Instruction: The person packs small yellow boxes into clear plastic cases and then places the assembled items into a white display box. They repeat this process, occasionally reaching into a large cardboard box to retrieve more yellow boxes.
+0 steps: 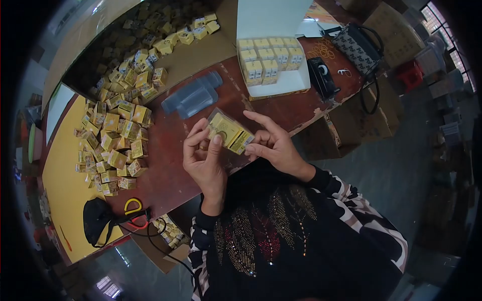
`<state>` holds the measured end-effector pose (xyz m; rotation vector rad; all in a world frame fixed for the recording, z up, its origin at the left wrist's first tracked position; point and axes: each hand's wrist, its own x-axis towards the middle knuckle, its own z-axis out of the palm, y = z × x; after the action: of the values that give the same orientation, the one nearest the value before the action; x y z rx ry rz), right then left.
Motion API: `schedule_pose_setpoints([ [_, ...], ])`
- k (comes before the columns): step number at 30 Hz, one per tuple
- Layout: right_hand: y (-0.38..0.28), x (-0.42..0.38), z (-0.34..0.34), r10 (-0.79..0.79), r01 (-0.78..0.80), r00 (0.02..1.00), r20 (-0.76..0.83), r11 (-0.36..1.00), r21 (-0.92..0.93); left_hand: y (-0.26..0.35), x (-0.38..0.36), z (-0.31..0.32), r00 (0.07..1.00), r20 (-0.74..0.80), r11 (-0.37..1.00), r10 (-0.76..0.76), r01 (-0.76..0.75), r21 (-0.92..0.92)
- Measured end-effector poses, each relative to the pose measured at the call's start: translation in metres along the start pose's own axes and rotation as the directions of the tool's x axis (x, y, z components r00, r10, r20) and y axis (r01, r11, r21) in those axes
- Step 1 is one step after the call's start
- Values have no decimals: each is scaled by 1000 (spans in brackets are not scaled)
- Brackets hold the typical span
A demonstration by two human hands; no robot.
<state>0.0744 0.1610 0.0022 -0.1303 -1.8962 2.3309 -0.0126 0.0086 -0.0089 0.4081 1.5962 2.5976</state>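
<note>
A small yellow printed box (230, 131), with clear plastic around its upper end, is held tilted in front of my chest. My left hand (207, 160) is closed on its left side, with the thumb across the printed face. At the box's lower right corner, my right hand (277, 149) pinches with the thumb and bent fingers, while its index finger points out past the edge. Just beyond the hands lie flat, clear plastic sleeves (193, 94) on the red-brown table (173, 178).
Many loose yellow boxes (118, 133) are heaped at left, spilling from a large carton (193, 60). An open white box (278, 90) holds several upright packs. Nearby are a black case (322, 78), rubber bands (321, 49), a handbag (357, 47) and scissors (134, 213).
</note>
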Motion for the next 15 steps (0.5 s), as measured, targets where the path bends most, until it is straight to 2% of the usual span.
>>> schedule_pose_setpoints([
  [6, -4, 2, 1, 48, -50, 998, -33, 996, -76, 1, 1, -4, 999, -1, 998, -44, 44, -48],
  [8, -7, 5, -1, -79, 24, 992, -99, 881, -472, 1, 4, -7, 998, -16, 996, -66, 65, -56],
  [9, -5, 7, -3, -80, 24, 992, -98, 881, -472, 0, 4, -7, 996, -32, 994, -88, 86, -63],
  [10, 0, 9, -6, -276, 222, 960, -32, 832, -508, -1, 5, -7, 996, -34, 995, -86, 84, -63],
  [11, 2, 12, -9, -460, 410, 887, 41, 744, -527, -3, 6, -7, 990, -48, 989, -136, 132, -71],
  [12, 1, 17, -12, -461, 413, 886, 45, 743, -526, -3, 7, -7, 981, -62, 980, -185, 180, -81],
  [13, -2, 23, -17, -573, 564, 790, 218, 540, -625, -2, 7, -9, 981, -64, 981, -182, 176, -81],
  [14, -4, 25, -21, -629, 683, 666, 401, 298, -667, -1, 8, -10, 961, -55, 960, -271, 265, -91],
  [15, -7, 26, -22, -630, 689, 661, 406, 296, -662, 1, 9, -11, 933, -46, 931, -356, 350, -101],
])
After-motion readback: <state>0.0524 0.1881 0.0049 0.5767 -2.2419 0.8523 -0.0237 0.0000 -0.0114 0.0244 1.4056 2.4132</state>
